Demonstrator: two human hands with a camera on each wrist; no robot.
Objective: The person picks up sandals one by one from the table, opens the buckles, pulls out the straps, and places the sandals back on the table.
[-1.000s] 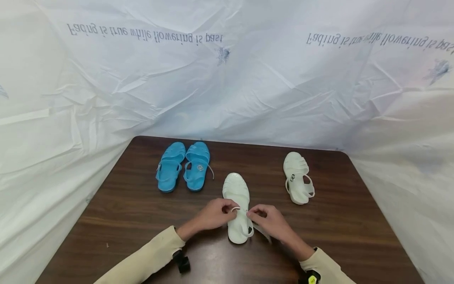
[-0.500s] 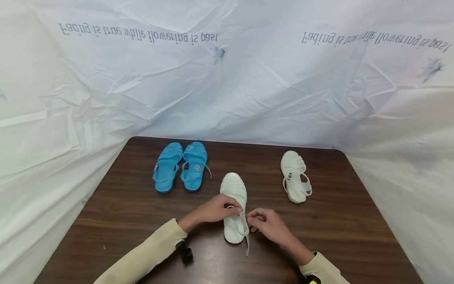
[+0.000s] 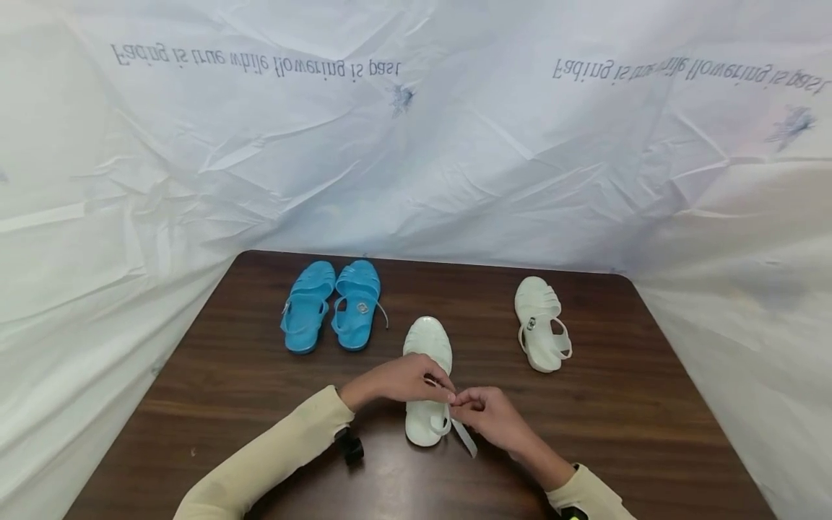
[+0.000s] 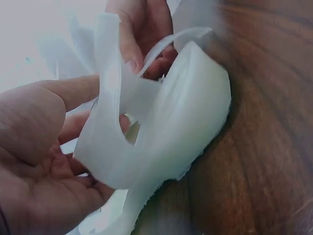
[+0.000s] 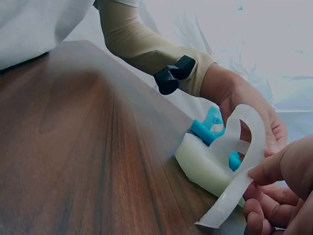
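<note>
A white sandal (image 3: 427, 339) lies on the table in the middle of the head view, toe pointing away. My left hand (image 3: 409, 379) reaches across it and pinches the ankle strap at the sandal's right side. Fingertip to fingertip with it, my right hand (image 3: 490, 417) also pinches the strap. The strap's loose end (image 3: 464, 439) sticks out below the right hand, and the right wrist view shows this strap (image 5: 226, 201) running down from thumb and fingers. In the left wrist view the sandal's heel (image 4: 203, 93) faces the camera. Fingers hide the buckle area.
Two blue sandals (image 3: 303, 328) stand side by side at the back left of the dark wooden table (image 3: 624, 433). Another white sandal (image 3: 536, 296) is at the back right. A white printed sheet (image 3: 455, 166) hangs behind the table.
My left hand has moved right across the sandal until its fingertips meet the right hand's. The strap's loose end hung down half a second ago and now points to the lower right.
</note>
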